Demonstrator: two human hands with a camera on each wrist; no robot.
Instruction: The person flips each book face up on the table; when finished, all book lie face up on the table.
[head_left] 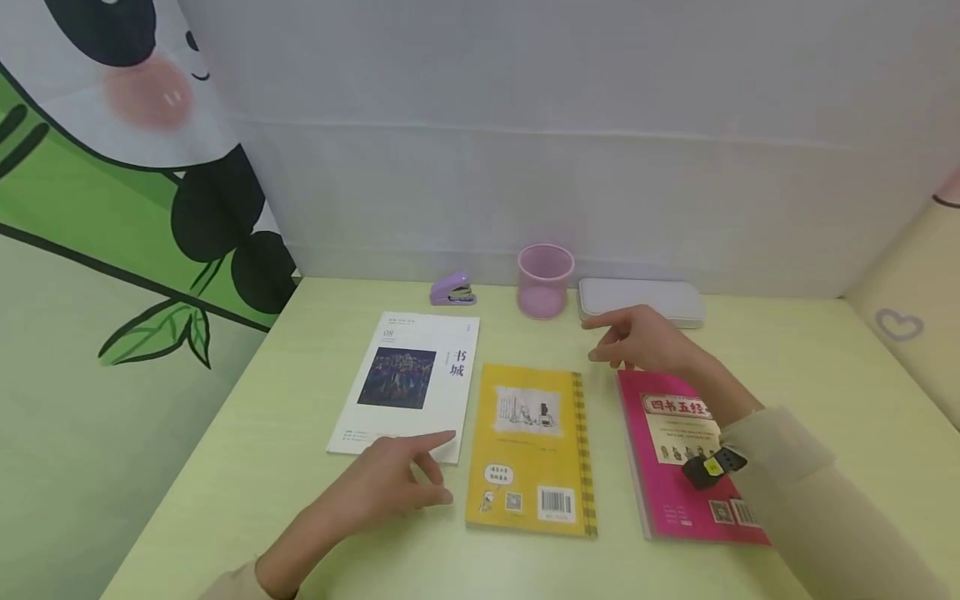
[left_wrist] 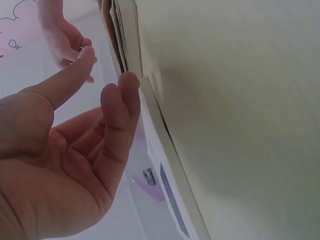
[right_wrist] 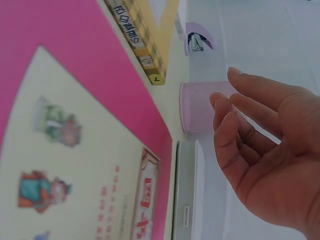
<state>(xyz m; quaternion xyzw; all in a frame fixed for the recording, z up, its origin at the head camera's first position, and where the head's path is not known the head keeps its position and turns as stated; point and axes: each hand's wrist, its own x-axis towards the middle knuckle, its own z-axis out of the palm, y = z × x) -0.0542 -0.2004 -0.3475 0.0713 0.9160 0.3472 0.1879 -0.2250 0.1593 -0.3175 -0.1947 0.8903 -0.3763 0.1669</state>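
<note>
While both hands hold nothing, fingers parted and loosely bent, three rectangular books lie flat on a smooth, pale yellow-green table (head_left: 247,433). Left hand (head_left: 392,479), index extended, at the near edge of the white book (head_left: 405,375), on the left; contact can't be told. Cover white, dark picture block. Yellow book (head_left: 531,454), middle: checked band down its right side, barcode nearest. Pink book (head_left: 660,500), right: cream panel of small figures, partly hidden by a cream sleeve (head_left: 810,492). Right hand (head_left: 645,340) by its far-left corner. Far side: purple stapler (head_left: 452,289), round pink cup (head_left: 543,287), flat round-cornered white case (head_left: 648,298), creased pale cloth (head_left: 585,183) behind.
</note>
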